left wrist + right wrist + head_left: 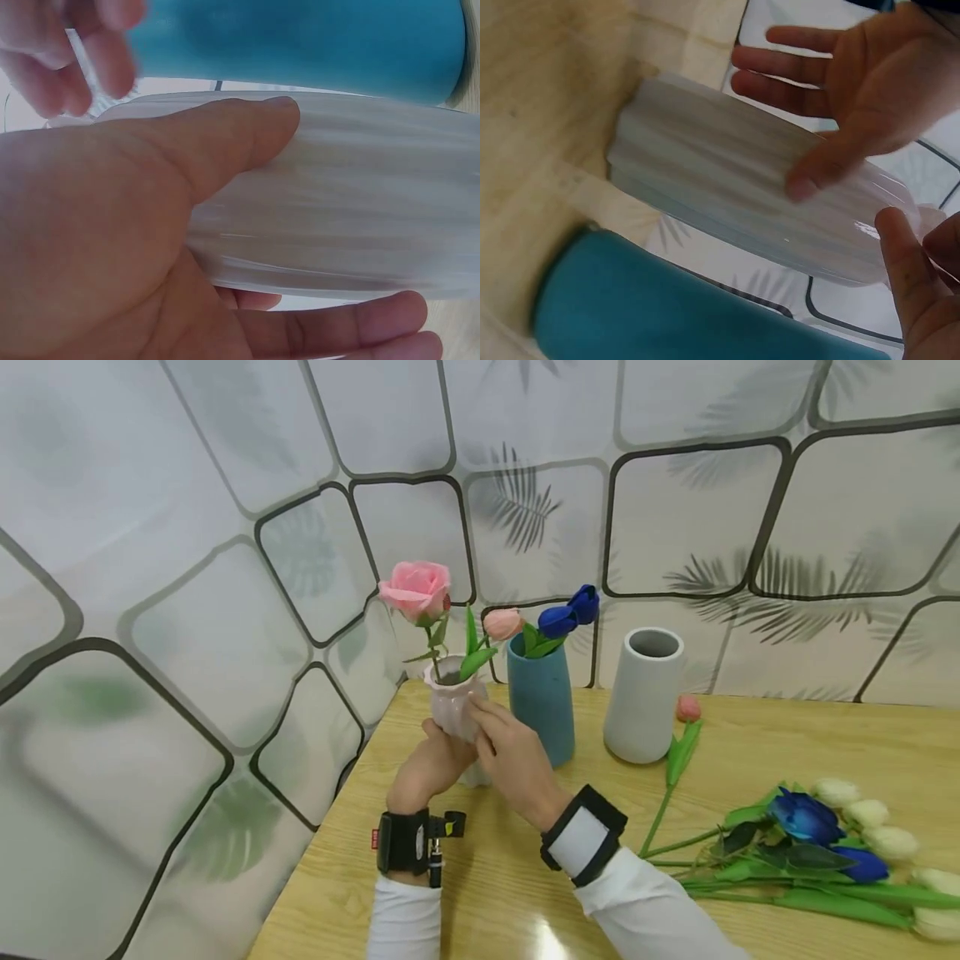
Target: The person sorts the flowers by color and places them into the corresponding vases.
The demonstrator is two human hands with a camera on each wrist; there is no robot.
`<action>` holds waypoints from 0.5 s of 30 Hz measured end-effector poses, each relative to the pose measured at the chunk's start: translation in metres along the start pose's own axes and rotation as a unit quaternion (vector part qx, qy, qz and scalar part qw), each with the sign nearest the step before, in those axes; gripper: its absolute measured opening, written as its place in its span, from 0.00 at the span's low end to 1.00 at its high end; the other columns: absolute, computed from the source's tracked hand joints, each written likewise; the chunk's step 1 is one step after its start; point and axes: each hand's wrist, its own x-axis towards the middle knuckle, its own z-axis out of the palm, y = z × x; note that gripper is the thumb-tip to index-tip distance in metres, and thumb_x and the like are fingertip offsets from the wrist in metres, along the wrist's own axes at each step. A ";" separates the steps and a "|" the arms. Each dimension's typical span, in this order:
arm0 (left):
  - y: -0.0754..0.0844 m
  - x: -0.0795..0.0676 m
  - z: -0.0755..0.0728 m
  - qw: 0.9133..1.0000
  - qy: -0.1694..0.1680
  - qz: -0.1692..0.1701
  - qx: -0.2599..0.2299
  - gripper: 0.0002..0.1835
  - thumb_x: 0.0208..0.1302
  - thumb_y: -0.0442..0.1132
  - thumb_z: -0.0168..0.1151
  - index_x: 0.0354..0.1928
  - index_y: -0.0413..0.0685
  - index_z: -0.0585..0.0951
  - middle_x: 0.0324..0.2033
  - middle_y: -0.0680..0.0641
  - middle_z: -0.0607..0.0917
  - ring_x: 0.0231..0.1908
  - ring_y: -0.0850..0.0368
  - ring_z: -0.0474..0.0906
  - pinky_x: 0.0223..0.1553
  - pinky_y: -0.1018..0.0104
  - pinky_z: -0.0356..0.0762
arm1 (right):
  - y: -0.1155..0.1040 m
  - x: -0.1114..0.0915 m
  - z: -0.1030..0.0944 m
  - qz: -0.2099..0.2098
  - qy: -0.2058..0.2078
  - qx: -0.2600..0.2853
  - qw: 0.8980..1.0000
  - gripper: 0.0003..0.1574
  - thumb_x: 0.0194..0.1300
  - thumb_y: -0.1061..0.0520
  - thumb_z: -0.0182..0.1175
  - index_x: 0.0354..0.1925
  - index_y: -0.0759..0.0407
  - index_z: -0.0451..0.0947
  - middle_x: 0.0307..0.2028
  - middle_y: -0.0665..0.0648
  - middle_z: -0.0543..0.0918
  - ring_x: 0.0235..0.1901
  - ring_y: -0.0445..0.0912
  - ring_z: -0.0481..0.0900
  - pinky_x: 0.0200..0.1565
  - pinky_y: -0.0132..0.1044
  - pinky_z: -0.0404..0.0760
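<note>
A pale pink fluted vase (452, 706) stands at the table's left side, holding a pink rose (417, 591) and a light pink tulip (502, 624). My left hand (429, 768) holds the vase from the left; in the left wrist view its thumb (247, 135) lies across the glossy side, with fingers around the far side. From the right, my right hand (517, 764) reaches over to the vase's upper part, its fingers fairly straight and touching near the neck. In the right wrist view, that hand shows only partly at the lower right edge.
Just right stands a blue-teal vase (542, 706) with blue tulips (570, 612). Farther right is a white vase (643, 702). A pink tulip (688, 708) lies beside it, with several blue and white flowers (806, 818) on the wooden table (495, 902). A patterned curtain (540, 543) hangs behind.
</note>
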 end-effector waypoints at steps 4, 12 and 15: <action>0.001 0.001 0.000 1.000 -0.019 0.020 0.012 0.06 0.64 0.43 0.62 0.41 0.54 0.82 0.25 0.55 0.82 0.18 0.64 0.75 0.23 0.65 0.78 | 0.003 -0.013 0.003 0.033 -0.010 0.010 0.999 0.21 0.66 0.72 0.58 0.58 0.68 0.79 0.59 0.65 0.79 0.58 0.56 0.79 0.46 0.42 0.84; 0.001 0.002 0.003 0.996 0.046 -0.013 0.075 0.18 0.68 0.25 0.39 0.30 0.53 0.75 0.21 0.53 0.74 0.19 0.60 0.69 0.22 0.66 0.72 | 0.010 -0.034 0.008 0.060 -0.042 0.014 0.997 0.19 0.66 0.73 0.58 0.54 0.70 0.80 0.56 0.65 0.82 0.54 0.57 0.82 0.48 0.45 0.84; -0.003 0.004 -0.004 1.000 -0.011 -0.015 -0.018 0.17 0.70 0.25 0.40 0.29 0.50 0.74 0.22 0.51 0.76 0.20 0.60 0.72 0.25 0.65 0.71 | 0.010 -0.042 0.009 0.073 -0.056 0.025 0.995 0.19 0.65 0.74 0.58 0.54 0.70 0.80 0.55 0.65 0.82 0.54 0.57 0.81 0.49 0.46 0.83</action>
